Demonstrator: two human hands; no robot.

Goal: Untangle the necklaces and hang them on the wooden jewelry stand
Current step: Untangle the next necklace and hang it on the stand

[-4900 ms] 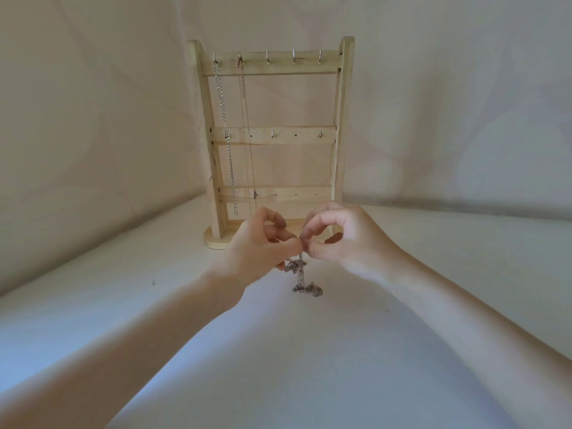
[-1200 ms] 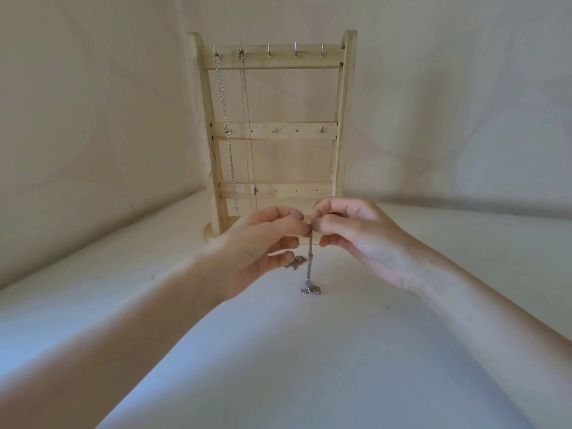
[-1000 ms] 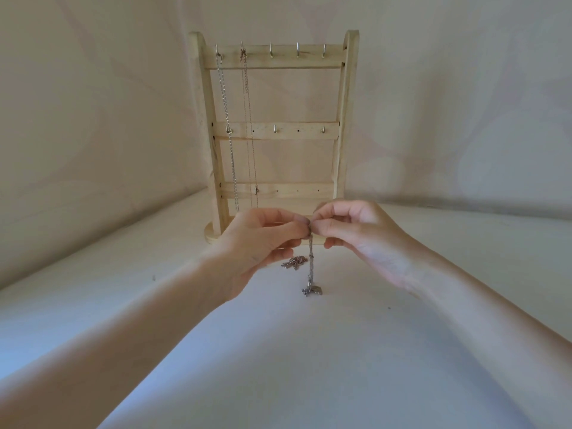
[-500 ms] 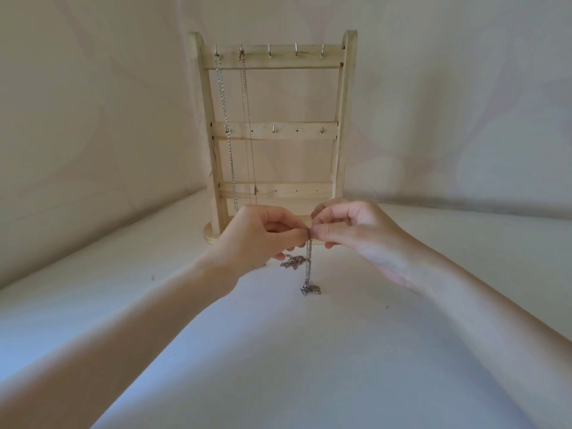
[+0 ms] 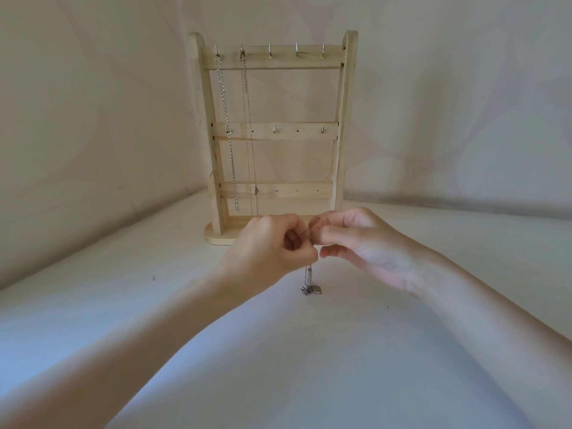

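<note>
A wooden jewelry stand (image 5: 346, 119) stands upright at the back of the white surface. Two silver chains hang from its top bar: a thick one (image 5: 227, 131) on the leftmost hook and a thin one (image 5: 249, 131) on the second hook. In front of the stand, my left hand (image 5: 266, 249) and my right hand (image 5: 356, 239) meet fingertip to fingertip. Both pinch a tangled silver necklace (image 5: 310, 284) that hangs below my left fingers and bunches on the surface. The part inside my fingers is hidden.
Three top hooks to the right (image 5: 297, 54) carry nothing. The middle bar has small hooks (image 5: 274, 129). Beige walls close in behind and at the left. The white surface (image 5: 278, 366) stretches toward me between my forearms.
My hands have dropped a little and my left fist has curled tighter. The small loose clump that hung by my left fingers is out of sight; one strand hangs down.
</note>
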